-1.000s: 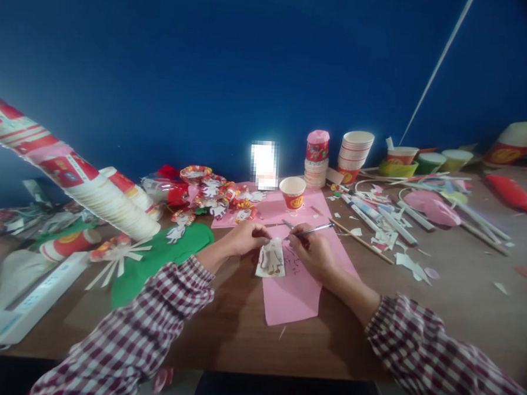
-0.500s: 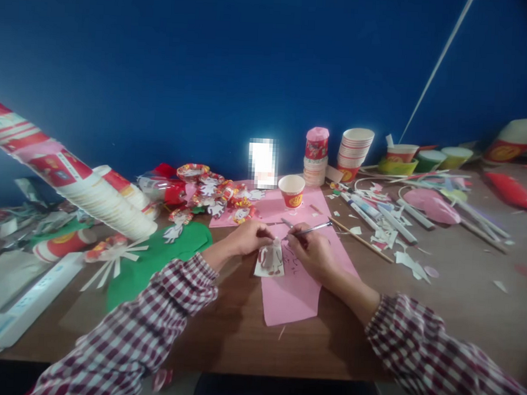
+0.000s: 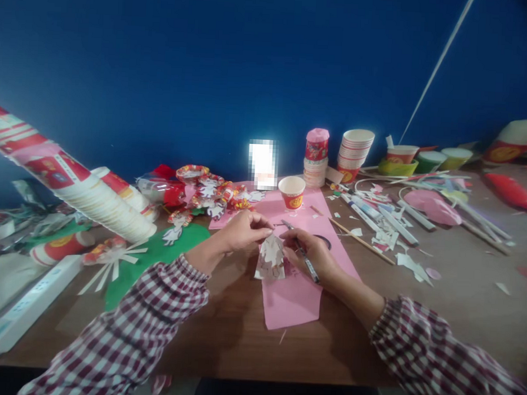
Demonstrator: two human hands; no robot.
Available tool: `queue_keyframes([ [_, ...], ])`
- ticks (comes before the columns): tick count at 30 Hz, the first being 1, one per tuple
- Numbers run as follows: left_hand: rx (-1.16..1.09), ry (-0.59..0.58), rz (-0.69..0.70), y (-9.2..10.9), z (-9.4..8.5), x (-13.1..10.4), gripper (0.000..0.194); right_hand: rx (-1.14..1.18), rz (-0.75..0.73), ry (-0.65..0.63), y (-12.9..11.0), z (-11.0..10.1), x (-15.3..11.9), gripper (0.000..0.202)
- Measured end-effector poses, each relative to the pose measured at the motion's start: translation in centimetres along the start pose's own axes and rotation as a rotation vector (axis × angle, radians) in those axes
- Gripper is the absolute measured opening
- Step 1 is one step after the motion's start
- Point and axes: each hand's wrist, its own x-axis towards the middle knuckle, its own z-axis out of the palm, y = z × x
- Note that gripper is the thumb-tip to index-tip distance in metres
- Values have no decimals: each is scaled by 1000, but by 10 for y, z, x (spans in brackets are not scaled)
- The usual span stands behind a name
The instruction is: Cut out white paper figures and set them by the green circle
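Note:
My left hand [image 3: 246, 232] pinches the top of a small white paper cutout [image 3: 271, 251], which hangs over a pale card with brown drawing on it. My right hand [image 3: 313, 256] is closed around a pen [image 3: 307, 260] that slants down toward me, and its fingertips are at the cutout's right edge. Beneath both lies a pink paper sheet [image 3: 291, 305] with dark marks, partly hidden by my right hand. A red and white paper cup [image 3: 291, 193] stands just beyond my hands.
Stacked cups [image 3: 355, 152] stand at the back, with markers [image 3: 397, 223], a thin stick [image 3: 362, 241] and paper scraps to the right. Green paper [image 3: 154, 256], colourful cutouts [image 3: 215, 192] and a long leaning cup stack [image 3: 91, 197] are on the left.
The white cutout has been raised off the card between my hands. The pen has swung from pointing away to the right to slanting down toward me. My left hand has shifted slightly left.

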Motion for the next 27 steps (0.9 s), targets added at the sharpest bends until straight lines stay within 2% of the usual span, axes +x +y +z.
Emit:
queue_keyframes([
  [5, -226, 15, -89, -1, 10, -3, 27, 133, 75, -20, 1, -1, 1, 20],
  [8, -334, -14, -113, -2, 18, -8, 37, 201, 92, -9, -1, -3, 1, 23],
  [13, -306, -102, -61, -1, 26, -16, 34, 264, 101, 17, -5, -3, 1, 22],
  [19, -339, -95, -118, -2, 28, -18, 36, 202, 85, -3, 1, -1, 1, 22],
  [27, -409, -129, -124, -4, 28, -20, 36, 160, 61, 6, 5, 0, -1, 19],
])
